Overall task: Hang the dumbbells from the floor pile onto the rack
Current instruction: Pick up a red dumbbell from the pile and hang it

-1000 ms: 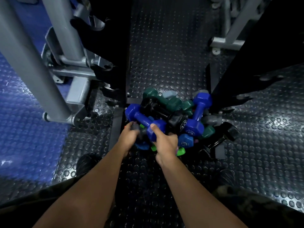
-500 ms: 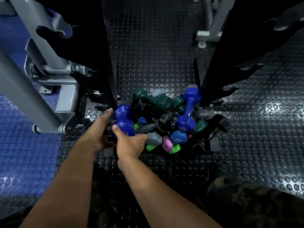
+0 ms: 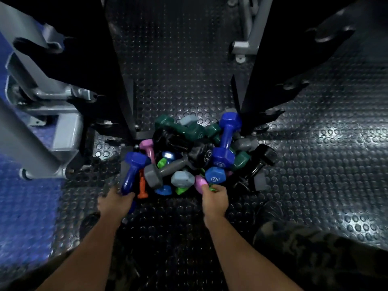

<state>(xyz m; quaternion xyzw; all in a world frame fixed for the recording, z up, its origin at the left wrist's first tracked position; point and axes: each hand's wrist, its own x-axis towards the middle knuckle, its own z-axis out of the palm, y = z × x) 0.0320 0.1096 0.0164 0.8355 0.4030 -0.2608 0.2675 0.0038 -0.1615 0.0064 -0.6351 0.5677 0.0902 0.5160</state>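
dumbbells [image 3: 225, 141]: blue, green, pink, grey, black | floor [image 3: 178, 66]: black studded

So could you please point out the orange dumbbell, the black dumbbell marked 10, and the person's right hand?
orange dumbbell [image 3: 142, 186]: head view, on its handle.
black dumbbell marked 10 [image 3: 204, 154]: head view, on its numbered end.
right hand [image 3: 215, 197]: head view, on its back.
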